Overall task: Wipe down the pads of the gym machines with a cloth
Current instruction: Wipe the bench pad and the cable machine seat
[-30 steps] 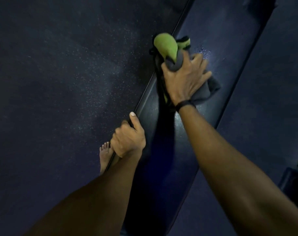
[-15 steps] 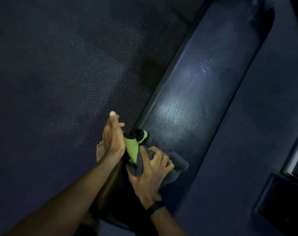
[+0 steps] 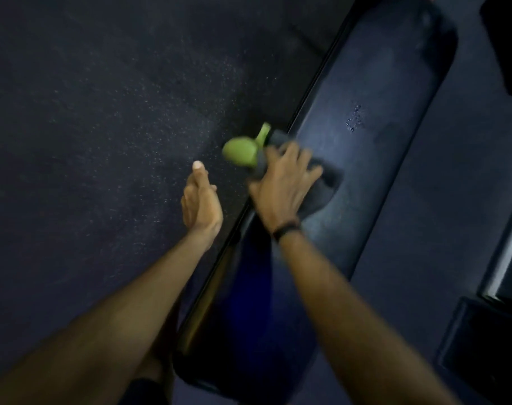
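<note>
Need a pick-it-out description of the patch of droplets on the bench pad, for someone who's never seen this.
Start from the long dark bench pad running diagonally up to the right. The right hand presses a grey cloth on its middle; look past that hand, toward the pad's far end. The droplets are a small cluster of glinting beads there, the only bright specks on the otherwise smooth pad.

Right hand (image 3: 284, 182) and cloth (image 3: 322, 185) motion-blurred; cloth mostly hidden beneath hand; pad (image 3: 380, 171) far end cut off.

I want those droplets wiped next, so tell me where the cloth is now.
In the head view the grey and green cloth lies under the right hand on the bench pad, near its left edge, below-left of the water droplets.
</note>
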The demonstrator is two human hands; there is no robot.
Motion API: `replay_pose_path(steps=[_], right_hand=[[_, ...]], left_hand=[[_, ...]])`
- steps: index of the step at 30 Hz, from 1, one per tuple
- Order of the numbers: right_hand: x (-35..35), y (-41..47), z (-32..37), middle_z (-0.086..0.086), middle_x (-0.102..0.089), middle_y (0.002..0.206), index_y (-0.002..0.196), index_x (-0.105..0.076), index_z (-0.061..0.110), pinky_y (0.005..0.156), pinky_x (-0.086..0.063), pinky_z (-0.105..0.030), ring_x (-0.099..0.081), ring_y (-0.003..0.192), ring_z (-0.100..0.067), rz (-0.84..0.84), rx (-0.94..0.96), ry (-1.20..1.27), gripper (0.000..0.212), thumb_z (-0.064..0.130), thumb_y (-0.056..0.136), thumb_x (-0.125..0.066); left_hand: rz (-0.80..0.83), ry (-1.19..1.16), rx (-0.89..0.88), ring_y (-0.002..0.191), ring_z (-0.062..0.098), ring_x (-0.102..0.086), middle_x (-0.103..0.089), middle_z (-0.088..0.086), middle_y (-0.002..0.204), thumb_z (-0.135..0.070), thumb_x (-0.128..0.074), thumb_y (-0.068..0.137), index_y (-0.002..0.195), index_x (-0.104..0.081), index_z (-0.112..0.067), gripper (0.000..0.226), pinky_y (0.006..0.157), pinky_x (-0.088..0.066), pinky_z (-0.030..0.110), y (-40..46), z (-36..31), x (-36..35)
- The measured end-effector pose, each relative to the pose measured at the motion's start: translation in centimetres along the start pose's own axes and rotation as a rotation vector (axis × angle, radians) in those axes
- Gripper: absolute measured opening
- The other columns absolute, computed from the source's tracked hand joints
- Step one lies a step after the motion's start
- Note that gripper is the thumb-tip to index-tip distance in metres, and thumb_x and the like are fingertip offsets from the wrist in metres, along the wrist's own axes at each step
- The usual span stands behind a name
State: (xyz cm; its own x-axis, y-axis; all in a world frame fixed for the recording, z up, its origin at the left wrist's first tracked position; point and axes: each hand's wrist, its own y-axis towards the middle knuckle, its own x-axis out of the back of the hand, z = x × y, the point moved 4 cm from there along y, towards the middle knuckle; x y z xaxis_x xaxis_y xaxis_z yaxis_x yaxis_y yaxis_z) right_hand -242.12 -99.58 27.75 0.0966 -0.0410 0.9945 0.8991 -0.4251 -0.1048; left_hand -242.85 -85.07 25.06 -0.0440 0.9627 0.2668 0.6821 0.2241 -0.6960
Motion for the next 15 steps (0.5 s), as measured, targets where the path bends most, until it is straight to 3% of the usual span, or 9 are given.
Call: replay_pose_path(steps=[2, 4, 7, 10, 15], right_hand=[[-0.5, -7.7, 1.8, -0.006, -0.052, 0.113, 0.103, -0.065, 0.024, 0.085, -0.033, -0.047, -0.047, 0.105, -0.029, 0.084, 0.086, 0.067, 0.041, 0.035, 0.066, -0.08], [-1.1, -14.4, 3.7, -0.001, -0.052, 0.108, 0.099, -0.066, 0.029, 0.08, -0.029, -0.042, -0.046, 0.098, -0.025, 0.141, 0.213, 0.112, 0.039, 0.044, 0.065, -0.078], [-1.5, -18.3, 4.0, 0.003, -0.051, 0.106, 0.101, -0.066, 0.034, 0.078, -0.026, -0.04, -0.047, 0.093, -0.021, 0.14, 0.317, 0.187, 0.03, 0.05, 0.076, -0.07], [-1.3, -13.8, 0.9, -0.001, -0.052, 0.107, 0.102, -0.066, 0.03, 0.081, -0.026, -0.04, -0.046, 0.096, -0.023, 0.028, 0.252, 0.262, 0.037, 0.05, 0.072, -0.071], [0.0, 0.2, -6.7, -0.007, -0.057, 0.103, 0.106, -0.068, 0.027, 0.081, -0.029, -0.043, -0.05, 0.096, -0.029, -0.216, -0.089, 0.236, 0.042, 0.052, 0.072, -0.065]], left_hand=[[-0.06, -0.005, 0.006, 0.114, 0.031, -0.06, -0.066, 0.012, 0.122, -0.06, -0.019, 0.103, 0.131, -0.061, -0.011, 0.07, 0.104, -0.043, 0.055, 0.1, -0.4, 0.6], [-0.106, 0.008, -0.005, 0.11, 0.033, -0.061, -0.068, 0.011, 0.114, -0.063, -0.02, 0.1, 0.118, -0.064, -0.013, 0.069, 0.102, -0.045, 0.056, 0.3, -0.4, 1.4], [-0.105, 0.07, -0.028, 0.107, 0.034, -0.062, -0.068, 0.012, 0.11, -0.061, -0.022, 0.1, 0.115, -0.064, -0.015, 0.064, 0.1, -0.046, 0.057, 0.7, -0.2, 1.9], [-0.11, 0.128, -0.108, 0.103, 0.032, -0.062, -0.067, 0.01, 0.106, -0.065, -0.022, 0.092, 0.115, -0.064, -0.013, 0.071, 0.097, -0.047, 0.054, 0.4, -0.5, 1.6], [-0.072, 0.177, -0.195, 0.096, 0.022, -0.058, -0.06, 0.002, 0.102, -0.051, -0.024, 0.106, 0.118, -0.055, -0.015, 0.049, 0.091, -0.047, 0.049, -0.9, -0.2, -0.6]])
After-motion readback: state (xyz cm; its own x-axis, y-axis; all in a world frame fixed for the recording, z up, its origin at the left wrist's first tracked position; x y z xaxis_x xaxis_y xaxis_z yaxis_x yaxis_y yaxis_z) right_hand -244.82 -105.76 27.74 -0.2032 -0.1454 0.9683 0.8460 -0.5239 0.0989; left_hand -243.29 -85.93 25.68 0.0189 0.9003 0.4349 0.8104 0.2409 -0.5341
